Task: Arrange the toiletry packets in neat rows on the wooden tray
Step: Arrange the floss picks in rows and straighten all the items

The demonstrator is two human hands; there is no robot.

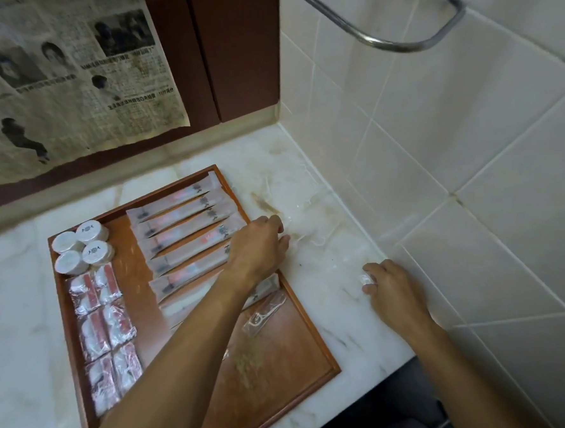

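Head view. Left hand (260, 245) reaching across wooden tray (283, 356) rim, fingers curled onto marble counter (327, 270); grip unclear. Right hand (391, 290) on counter, pinching small clear packet (366, 279). Long packets (183, 233) rowed on tray, lower ones hidden under forearm. Clear wrappers on counter barely discernible

Four round white tubs (82, 246), six red-and-white sachets (104, 327), seven long packets (189, 232), one tray (314, 327).

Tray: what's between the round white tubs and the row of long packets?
Head view: only bare tray wood between the tubs and the long packets.
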